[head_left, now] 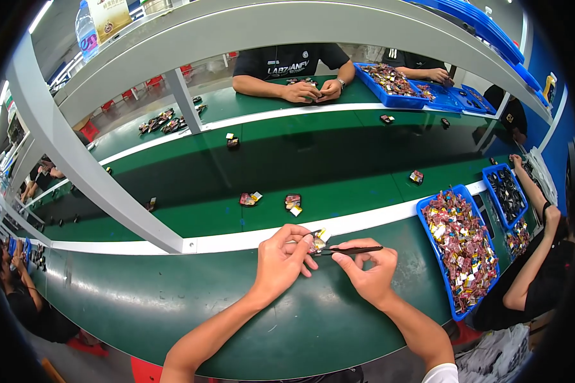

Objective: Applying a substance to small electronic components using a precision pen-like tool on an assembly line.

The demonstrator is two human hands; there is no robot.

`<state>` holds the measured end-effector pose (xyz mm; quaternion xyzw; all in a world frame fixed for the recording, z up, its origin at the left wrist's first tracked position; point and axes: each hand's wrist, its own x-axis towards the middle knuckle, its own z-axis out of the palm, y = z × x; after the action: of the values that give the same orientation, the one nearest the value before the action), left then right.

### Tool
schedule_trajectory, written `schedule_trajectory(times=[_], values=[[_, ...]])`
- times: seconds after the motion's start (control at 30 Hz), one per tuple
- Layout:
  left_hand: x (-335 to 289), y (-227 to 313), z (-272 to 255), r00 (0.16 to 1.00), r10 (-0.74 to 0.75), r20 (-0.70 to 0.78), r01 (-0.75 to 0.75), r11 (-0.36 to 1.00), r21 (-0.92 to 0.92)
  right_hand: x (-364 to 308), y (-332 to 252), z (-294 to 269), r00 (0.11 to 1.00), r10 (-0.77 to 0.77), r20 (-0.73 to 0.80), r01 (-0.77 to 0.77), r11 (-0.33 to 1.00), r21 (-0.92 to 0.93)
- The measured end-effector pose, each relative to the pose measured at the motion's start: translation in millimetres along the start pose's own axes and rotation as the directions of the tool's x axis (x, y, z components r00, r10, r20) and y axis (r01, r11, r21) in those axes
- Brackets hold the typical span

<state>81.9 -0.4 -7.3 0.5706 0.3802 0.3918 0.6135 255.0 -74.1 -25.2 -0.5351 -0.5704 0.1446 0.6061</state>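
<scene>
Over the near green worktop (236, 319), my left hand (280, 255) pinches a small assembly (320, 239) with yellow, white and reddish parts. The fingers cover much of it, so its full shape is hidden. My right hand (375, 273) is closed around dark tweezers (363, 249), held nearly level. Their tip points left and reaches the small assembly; whether it grips any part is too small to tell. Beyond my hands, on the green conveyor belt (345, 191), lie similar small black-cased assemblies, one (293, 204) straight ahead and another (250, 199) to its left.
Right of my hands stands a blue tray (453, 309) heaped with small reddish, white and yellow parts. A smaller blue tray (522, 214) holds black pieces. A white rail (358, 224) borders the belt; a grey frame post (108, 172) rises at left. Co-workers sit across and at both sides.
</scene>
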Motion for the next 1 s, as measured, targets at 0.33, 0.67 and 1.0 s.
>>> schedule_trajectory(times=[0.33, 0.67, 1.0], values=[[-3.3, -6.3, 6.7, 0.999, 0.047, 0.005, -0.047, 0.999, 0.021, 6.1, -0.4, -8.9, 0.912, 0.381, 0.154, -0.411, 0.83, 0.378], [-3.9, -4.8, 7.4, 0.997, 0.08, 0.007, -0.081, 0.997, 0.015, 10.6, -5.1, -11.1, 0.825, 0.511, 0.241, -0.562, 0.699, 0.441], [1.1, -10.7, 0.8, 0.993, -0.02, 0.115, 0.036, 0.989, -0.141, 3.4, 4.6, -4.3, 0.933, 0.336, 0.13, -0.356, 0.804, 0.476]])
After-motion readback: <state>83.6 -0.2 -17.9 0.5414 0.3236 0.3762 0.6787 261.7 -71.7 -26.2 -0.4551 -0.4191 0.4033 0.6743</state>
